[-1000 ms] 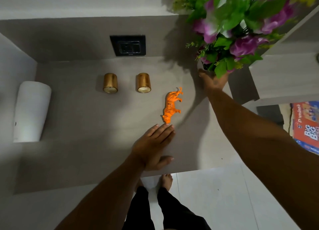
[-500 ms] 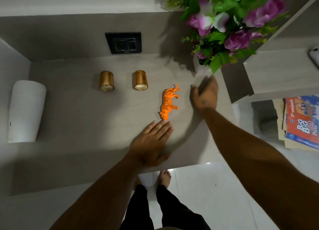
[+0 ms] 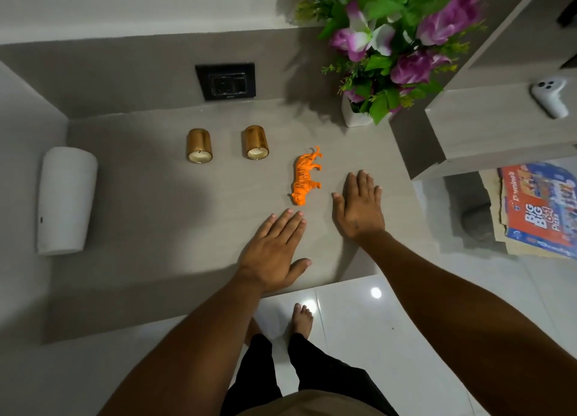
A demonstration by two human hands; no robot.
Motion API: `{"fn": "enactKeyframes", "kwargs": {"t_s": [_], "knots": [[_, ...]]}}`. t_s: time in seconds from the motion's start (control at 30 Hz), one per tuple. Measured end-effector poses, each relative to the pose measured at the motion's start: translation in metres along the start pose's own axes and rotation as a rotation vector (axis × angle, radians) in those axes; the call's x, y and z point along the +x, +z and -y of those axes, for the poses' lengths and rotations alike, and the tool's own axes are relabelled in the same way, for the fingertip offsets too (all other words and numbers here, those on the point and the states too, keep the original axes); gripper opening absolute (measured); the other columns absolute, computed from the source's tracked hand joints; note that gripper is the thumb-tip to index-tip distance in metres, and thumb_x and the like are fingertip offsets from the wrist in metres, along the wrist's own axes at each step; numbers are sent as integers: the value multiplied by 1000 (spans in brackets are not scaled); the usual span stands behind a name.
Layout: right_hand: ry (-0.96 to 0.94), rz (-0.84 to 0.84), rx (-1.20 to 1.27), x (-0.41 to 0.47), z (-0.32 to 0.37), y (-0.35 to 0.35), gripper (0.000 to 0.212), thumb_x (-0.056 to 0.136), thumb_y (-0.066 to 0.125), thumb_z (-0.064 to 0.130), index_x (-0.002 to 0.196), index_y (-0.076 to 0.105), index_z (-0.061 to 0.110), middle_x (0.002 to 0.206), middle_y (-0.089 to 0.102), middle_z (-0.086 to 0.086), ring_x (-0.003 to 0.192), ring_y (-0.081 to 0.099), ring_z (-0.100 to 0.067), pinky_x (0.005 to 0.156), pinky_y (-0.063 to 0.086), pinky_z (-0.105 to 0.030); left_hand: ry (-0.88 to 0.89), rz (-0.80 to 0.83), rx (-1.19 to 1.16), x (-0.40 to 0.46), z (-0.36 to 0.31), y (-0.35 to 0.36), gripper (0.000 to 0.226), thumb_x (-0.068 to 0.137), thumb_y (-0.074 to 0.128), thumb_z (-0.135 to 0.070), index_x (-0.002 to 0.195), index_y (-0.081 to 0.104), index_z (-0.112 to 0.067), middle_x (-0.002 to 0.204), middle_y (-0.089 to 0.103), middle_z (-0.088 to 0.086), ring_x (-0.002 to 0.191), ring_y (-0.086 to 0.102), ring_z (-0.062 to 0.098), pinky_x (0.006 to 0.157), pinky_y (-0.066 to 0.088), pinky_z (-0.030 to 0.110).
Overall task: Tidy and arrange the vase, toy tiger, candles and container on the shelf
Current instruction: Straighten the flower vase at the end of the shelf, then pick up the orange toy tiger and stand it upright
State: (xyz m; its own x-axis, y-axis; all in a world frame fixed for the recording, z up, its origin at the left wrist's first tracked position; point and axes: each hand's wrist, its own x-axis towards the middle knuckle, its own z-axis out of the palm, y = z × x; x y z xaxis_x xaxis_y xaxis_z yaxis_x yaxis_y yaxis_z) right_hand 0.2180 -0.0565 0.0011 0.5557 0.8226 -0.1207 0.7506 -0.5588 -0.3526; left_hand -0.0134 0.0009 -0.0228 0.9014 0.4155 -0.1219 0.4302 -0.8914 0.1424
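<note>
Both hands, left [image 3: 274, 253] and right [image 3: 359, 206], are laid flat, open and empty on the grey shelf [image 3: 140, 197], tiger [image 3: 306, 177] between candles [image 3: 228, 144] and vase [image 3: 356, 117], container [image 3: 65, 200] far left.

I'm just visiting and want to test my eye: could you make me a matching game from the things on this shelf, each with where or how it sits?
Things:
1. toy tiger
2. white container
3. vase
4. candles

Places or states:
A. lying on its side at the far left
B. standing under the wall socket
C. back right corner, holding purple flowers
D. just beyond both flat hands

Pairs: 1-D, 2-A, 3-C, 4-B
</note>
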Motion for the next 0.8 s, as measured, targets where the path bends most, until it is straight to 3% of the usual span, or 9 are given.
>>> {"fn": "enactKeyframes", "kwargs": {"t_s": [0.1,0.2,0.3,0.4,0.5,0.6,0.67,0.73,0.8], "knots": [[-105,-19,108,2,25,-14,60,105,34,38,156,17,12,165,8,-16,151,12,-31,117,29,-48,-40,-3,-7,-3,-2,0,83,99,19,-68,160,15,-11,170,16,7,158,5,24,128,13,46],[-252,4,24,10,59,-20,48,104,39,35,149,37,20,162,23,-11,145,32,-31,94,49,-45,-39,22,-8,-2,-2,-1,84,99,13,-68,160,12,-11,170,15,7,158,5,24,128,13,47],[-284,114,-98,21,79,-17,44,101,43,43,139,50,22,156,31,-11,135,43,-34,89,50,-44,-47,19,-12,-1,-1,-1,83,99,10,-68,159,11,-12,169,17,8,158,6,25,127,16,48],[-189,255,-120,30,84,-13,57,93,52,55,142,48,25,162,19,-12,138,39,-36,100,47,-46,-49,16,-29,-2,-2,1,83,100,13,-68,160,12,-12,169,17,7,158,6,24,127,17,48],[-212,284,-141,35,83,-13,73,83,65,56,145,44,24,163,14,-13,132,45,-39,97,50,-46,-53,4,-42,-3,-2,2,82,100,15,-67,160,14,-11,169,18,7,158,8,23,127,18,48],[-215,259,-106,43,81,-14,69,82,68,47,142,47,21,155,30,-16,123,52,-40,93,50,-45,-55,8,-41,-2,-2,1,82,99,16,-66,160,13,-11,170,16,7,158,6,23,127,16,47],[-224,195,-8,48,77,-17,59,84,65,44,134,53,17,138,48,-16,111,57,-40,86,52,-43,-56,18,-44,-1,-1,1,83,99,15,-67,161,9,-12,170,12,6,158,3,23,128,12,46],[-257,114,119,49,72,-18,51,89,61,38,133,53,13,130,52,-17,105,58,-42,82,51,-42,-59,22,-47,-1,-2,1,83,98,13,-67,161,6,-13,171,8,5,158,0,22,128,10,46],[-263,34,214,51,68,-18,47,96,56,32,139,50,13,138,48,-21,112,55,-43,88,48,-42,-62,23,-48,-1,-2,1,83,98,14,-67,161,6,-14,171,6,4,158,-1,22,128,9,46]]}}
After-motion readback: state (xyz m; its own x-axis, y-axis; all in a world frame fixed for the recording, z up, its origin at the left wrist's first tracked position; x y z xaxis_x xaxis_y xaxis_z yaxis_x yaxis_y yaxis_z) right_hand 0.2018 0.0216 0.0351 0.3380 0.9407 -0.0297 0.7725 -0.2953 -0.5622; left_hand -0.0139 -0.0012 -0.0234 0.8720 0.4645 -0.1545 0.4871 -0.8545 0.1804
